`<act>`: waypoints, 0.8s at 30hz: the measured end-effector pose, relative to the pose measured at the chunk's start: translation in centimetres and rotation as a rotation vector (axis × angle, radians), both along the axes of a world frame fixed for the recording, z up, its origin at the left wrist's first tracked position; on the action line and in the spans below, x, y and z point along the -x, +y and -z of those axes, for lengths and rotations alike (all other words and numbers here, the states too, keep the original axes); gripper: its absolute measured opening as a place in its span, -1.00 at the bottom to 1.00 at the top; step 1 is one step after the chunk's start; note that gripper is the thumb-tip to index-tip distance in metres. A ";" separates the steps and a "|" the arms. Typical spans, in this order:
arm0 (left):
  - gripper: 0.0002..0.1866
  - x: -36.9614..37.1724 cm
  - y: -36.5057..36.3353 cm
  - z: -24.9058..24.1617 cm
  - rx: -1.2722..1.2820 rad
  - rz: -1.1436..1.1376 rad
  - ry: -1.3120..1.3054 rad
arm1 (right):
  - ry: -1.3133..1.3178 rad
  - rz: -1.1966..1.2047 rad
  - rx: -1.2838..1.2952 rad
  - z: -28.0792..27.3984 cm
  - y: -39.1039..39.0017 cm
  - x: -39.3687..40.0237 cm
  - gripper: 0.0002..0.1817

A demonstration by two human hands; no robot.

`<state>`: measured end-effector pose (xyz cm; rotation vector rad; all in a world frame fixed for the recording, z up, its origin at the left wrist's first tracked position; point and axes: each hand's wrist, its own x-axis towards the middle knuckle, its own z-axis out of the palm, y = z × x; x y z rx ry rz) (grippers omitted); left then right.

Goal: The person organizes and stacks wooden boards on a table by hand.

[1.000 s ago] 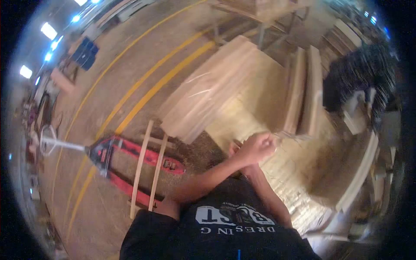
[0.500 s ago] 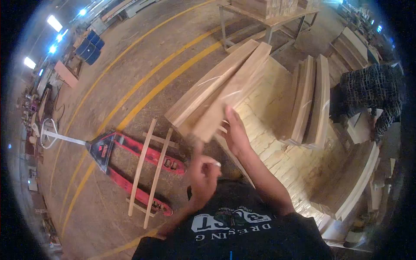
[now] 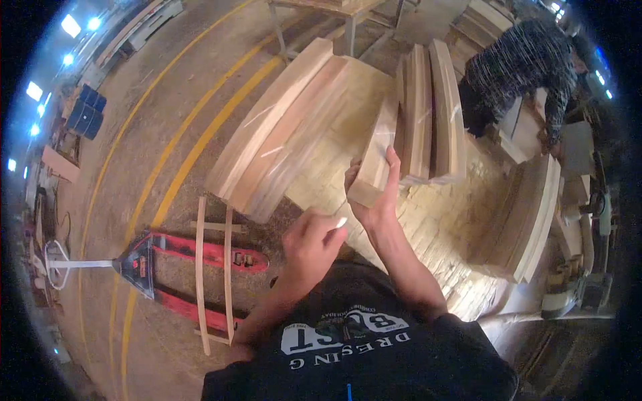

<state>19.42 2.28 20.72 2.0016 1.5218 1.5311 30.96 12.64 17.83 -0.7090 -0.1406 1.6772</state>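
My right hand (image 3: 376,200) is wrapped around the near end of a wooden board (image 3: 378,150), its far end close to a stack of boards. The board is tilted, its near end towards me. Between the closed fingers of my left hand (image 3: 311,244) sticks out a short white piece of chalk (image 3: 341,222). To the left lies a stack of boards (image 3: 281,130) with pale chalk strokes across it. Another stack of boards (image 3: 431,113), also marked, stands just beyond the held board. All of these are over a pale, worn tabletop (image 3: 334,157).
More stacked boards (image 3: 518,220) lie at right. A person in dark patterned clothing (image 3: 521,73) bends over wood behind them. On the floor at left stands a red pallet jack (image 3: 200,250) with two thin strips (image 3: 200,274) across its forks. A table (image 3: 348,7) stands at the back.
My right hand has left the left stack and moved right, now gripping a board beside the other stack. My left hand keeps the chalk. The view has shifted right.
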 end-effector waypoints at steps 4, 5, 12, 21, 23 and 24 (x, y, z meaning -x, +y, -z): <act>-0.82 -1.7 3.1 -0.7 -0.172 0.155 0.099 | -0.004 -0.052 0.016 0.0 0.0 -0.3 -0.53; -0.83 -1.6 3.9 0.1 -0.173 0.157 0.171 | 0.053 -0.105 0.028 -0.4 0.0 -0.3 -0.52; -0.89 5.0 6.1 0.7 0.171 -0.374 0.059 | -0.057 -0.212 0.027 0.9 -1.6 -2.0 -0.47; -0.96 -0.9 2.5 0.7 0.834 0.647 -0.876 | -0.152 -0.194 -0.164 -0.4 -1.0 -5.5 -0.37; -0.95 -2.7 3.7 0.2 0.746 0.689 -0.914 | -0.184 -0.107 -0.042 -0.6 0.5 -7.0 -0.29; -0.95 -3.5 4.6 -0.2 0.744 0.686 -0.915 | -0.185 -0.111 -0.043 -0.8 0.9 -7.5 -0.29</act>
